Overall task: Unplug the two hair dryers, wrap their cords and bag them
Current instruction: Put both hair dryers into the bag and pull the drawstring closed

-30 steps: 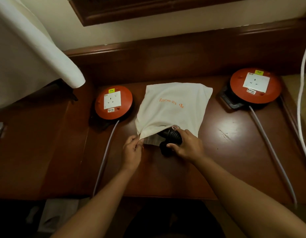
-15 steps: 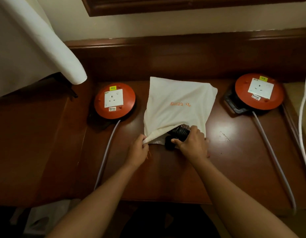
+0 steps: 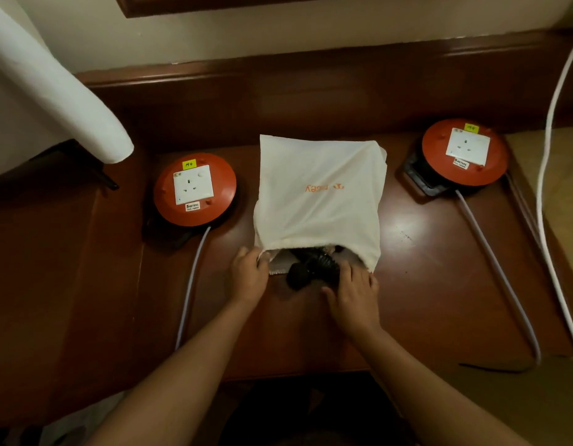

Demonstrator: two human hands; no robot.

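Hair dryer (image 3: 306, 272) black, half inside the bag mouth at table centre | my left hand (image 3: 249, 278) pinches the bag (image 3: 317, 194) hem | my right hand (image 3: 352, 294), fingers nearly straight, presses the dryer.

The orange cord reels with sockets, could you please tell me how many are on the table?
2. One cord reel sits left of the white bag; the other cord reel sits to its right, farther back. Neither socket has a plug in it.
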